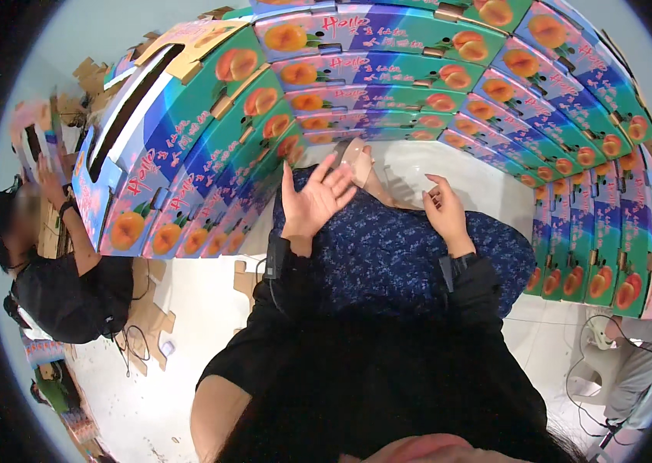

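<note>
"Left hand [318, 202] held out, palm up: is anything in it?"

"Nothing that I can see. Its fingers are spread and the thumb stands away from them."

"And the right hand [446, 216]?"

"Well apart from the left, fingers loosely bent and not clamped on anything visible. Both are raised over the dark blue patterned cloth [380, 255] across the lap."

"Where are the boxes?"

"Stacked on three sides, printed with peaches on green, blue and pink. The left stack [195, 166] is nearest the left hand, though I can't tell the gap in depth. The front stack [372, 77] stands beyond both hands, and the right stack [599, 239] is off past the right hand."

"Anyone else?"

"At far left, a co-worker [71, 293] in black, one hand raised to another box [29, 143]. Cardboard pieces [148, 312] lie on the white floor [187, 393]."
</note>
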Motion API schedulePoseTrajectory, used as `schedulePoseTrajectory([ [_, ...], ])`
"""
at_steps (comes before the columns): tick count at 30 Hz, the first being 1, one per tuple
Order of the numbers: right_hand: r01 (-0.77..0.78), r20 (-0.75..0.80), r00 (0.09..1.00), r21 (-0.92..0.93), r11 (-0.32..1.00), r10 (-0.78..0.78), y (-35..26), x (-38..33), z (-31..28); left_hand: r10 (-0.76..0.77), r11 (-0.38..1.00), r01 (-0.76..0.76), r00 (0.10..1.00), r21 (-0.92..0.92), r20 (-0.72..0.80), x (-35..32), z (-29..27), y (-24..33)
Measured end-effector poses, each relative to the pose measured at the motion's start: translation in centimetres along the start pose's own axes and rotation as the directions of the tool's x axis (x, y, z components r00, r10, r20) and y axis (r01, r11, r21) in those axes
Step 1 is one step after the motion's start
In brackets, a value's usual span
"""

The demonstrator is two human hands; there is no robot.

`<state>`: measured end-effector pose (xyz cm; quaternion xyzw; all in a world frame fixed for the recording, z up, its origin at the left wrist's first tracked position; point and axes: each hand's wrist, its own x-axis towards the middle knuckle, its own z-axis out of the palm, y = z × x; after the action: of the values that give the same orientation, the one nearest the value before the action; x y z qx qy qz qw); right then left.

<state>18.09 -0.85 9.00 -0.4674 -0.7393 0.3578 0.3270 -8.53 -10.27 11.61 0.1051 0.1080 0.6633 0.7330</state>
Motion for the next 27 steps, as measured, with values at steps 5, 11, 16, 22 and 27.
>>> schedulePoseTrajectory([
  [5, -0.010, 0.022, 1.000, -0.029, 1.000, 0.011, 0.7, 0.2, 0.2, 0.152, 0.976, -0.168, 0.981, -0.138, -0.119, -1.1, -0.8, 0.8],
  [11, -0.074, 0.081, 0.993, -0.158, 0.985, 0.088, 1.9, 0.2, 0.5, 0.590, 0.705, -0.414, 0.793, 0.577, -0.152, -5.7, 2.2, 3.1],
  [16, -0.053, 0.177, 0.980, -0.200, 0.978, 0.089, 2.6, 0.1, 1.2, 0.945, 0.047, -0.429, 0.313, 0.902, 0.099, -7.6, 5.4, 7.5],
  [22, -0.060, 0.201, 0.974, -0.229, 0.972, 0.108, 2.9, 0.1, 1.3, 0.839, 0.250, -0.279, 0.540, 0.927, -0.064, -5.0, 7.2, 9.2],
  [27, -0.069, 0.176, 0.979, -0.176, 0.982, 0.101, 3.4, -0.1, 1.5, 0.788, 0.208, -0.343, 0.613, 0.916, 0.051, -1.1, 8.5, 9.3],
])
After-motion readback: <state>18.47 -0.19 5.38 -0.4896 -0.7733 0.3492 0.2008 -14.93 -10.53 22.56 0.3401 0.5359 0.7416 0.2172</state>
